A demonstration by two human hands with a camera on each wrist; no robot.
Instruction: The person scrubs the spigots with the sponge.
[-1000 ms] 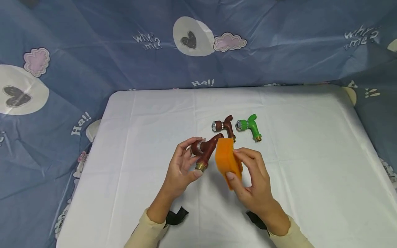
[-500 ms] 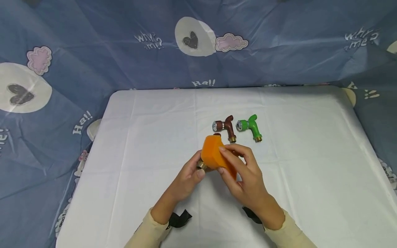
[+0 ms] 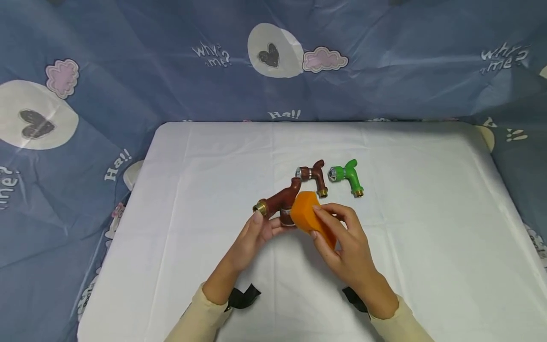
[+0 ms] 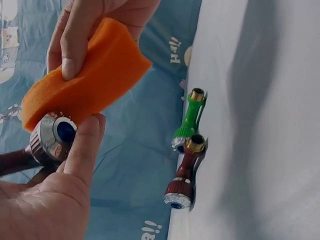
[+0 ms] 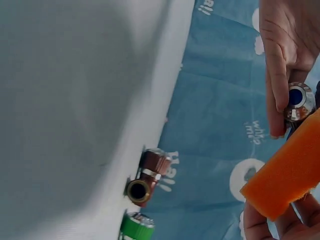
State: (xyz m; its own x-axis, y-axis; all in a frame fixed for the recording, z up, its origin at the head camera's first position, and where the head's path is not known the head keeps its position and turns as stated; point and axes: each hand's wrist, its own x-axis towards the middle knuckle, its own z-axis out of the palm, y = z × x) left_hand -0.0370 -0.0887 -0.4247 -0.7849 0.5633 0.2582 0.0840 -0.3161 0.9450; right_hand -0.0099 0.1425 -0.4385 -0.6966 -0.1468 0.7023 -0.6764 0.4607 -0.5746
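My left hand [image 3: 252,240] holds a brown faucet [image 3: 279,199] above the table, its brass threaded end toward the left and its knob pointing down toward me. In my right hand [image 3: 350,247] an orange sponge [image 3: 309,216] is pinched between thumb and fingers. The sponge lies against the faucet's knob side; in the left wrist view the sponge [image 4: 90,75] touches the chrome-capped knob [image 4: 52,137]. Part of the knob is hidden behind the sponge in the head view.
Beyond the hands, a second brown faucet [image 3: 317,176] and a green faucet [image 3: 348,176] lie side by side on the white-covered table [image 3: 205,180]. A blue printed cloth [image 3: 171,85] hangs behind the table's far edge.
The left hand has turned the faucet, so its brass end now points left and the knob downward. The sponge went left over the faucet, then back slightly right.
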